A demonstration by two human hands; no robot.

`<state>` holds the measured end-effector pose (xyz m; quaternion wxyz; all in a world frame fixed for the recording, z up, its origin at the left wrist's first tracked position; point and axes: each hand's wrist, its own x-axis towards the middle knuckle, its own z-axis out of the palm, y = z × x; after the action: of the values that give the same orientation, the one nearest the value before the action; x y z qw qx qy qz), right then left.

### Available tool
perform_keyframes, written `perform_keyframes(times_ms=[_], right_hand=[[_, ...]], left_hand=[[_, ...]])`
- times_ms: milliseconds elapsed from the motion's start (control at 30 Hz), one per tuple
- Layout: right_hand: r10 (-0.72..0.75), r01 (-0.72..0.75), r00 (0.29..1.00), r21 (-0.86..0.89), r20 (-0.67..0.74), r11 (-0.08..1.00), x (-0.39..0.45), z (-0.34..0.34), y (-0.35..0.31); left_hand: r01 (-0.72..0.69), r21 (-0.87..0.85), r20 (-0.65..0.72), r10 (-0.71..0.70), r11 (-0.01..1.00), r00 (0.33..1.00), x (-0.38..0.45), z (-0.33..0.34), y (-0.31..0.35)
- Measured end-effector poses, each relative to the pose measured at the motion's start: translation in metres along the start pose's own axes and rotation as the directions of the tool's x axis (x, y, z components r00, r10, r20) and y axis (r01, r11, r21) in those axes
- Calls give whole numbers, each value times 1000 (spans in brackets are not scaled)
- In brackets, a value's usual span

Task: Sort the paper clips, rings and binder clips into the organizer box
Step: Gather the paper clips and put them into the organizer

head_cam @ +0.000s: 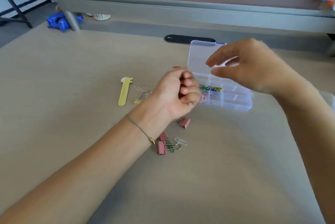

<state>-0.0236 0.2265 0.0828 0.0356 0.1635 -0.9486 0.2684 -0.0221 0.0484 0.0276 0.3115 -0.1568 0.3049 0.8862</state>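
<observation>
Mid-sort, by the look of things: organizer box (233, 100) on the desk (72, 78) with clear lid (198, 55) raised at the far side, one near-left compartment already heaped with coloured paper clips (212, 88), a pink clip (204, 99) at the box's left edge, other cells seemingly bare.

Left hand (174, 95) at the box's left edge, fingers curled tight into the palm, knuckles toward the filled compartment. Probably carrying gathered pieces, but contents hidden, so cannot tell what, if anything, sits inside the fist.

Right hand (248, 66) above the box's far half, blurred, fingers fairly straight and loosely apart, thumb below. A pale glint between thumb and fingers; cannot tell whether something pinched or just lid shine.

Still loose outside the box: red paper clip (176, 67) just left of the lid; pink binder clip (185, 123) near the box's front-left corner; nearer than that, a cluster of pink binder clips (161, 146) tangled with a green clip (169, 146) and a white paper clip (181, 141); well left of the box, a yellow binder clip (138, 99) with another white clip (138, 89), beside a yellow giraffe-shaped strip (124, 93).

Likely step: dropping a handful into a cell. Next move calls for steadying the fist over the matching compartment, releasing without spill into neighbours, then reaching back for the binder clips in front of the box.
</observation>
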Motion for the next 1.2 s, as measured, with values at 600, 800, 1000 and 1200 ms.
perform_keyframes(times_ms=[600, 800, 1000, 1200], right_hand=[[191, -77, 925, -330, 328, 941, 11, 29, 64], [188, -71, 923, -331, 336, 941, 11, 29, 62], [181, -58, 921, -337, 345, 940, 11, 30, 60], [175, -51, 924, -345, 340, 937, 12, 31, 61]], left_hand=[[-385, 645, 1, 503, 660, 864, 85, 31, 11], [-393, 799, 114, 526, 456, 843, 90, 21, 6], [-409, 796, 116, 550, 446, 827, 92, 17, 7], [-446, 760, 138, 553, 473, 822, 91, 16, 4]])
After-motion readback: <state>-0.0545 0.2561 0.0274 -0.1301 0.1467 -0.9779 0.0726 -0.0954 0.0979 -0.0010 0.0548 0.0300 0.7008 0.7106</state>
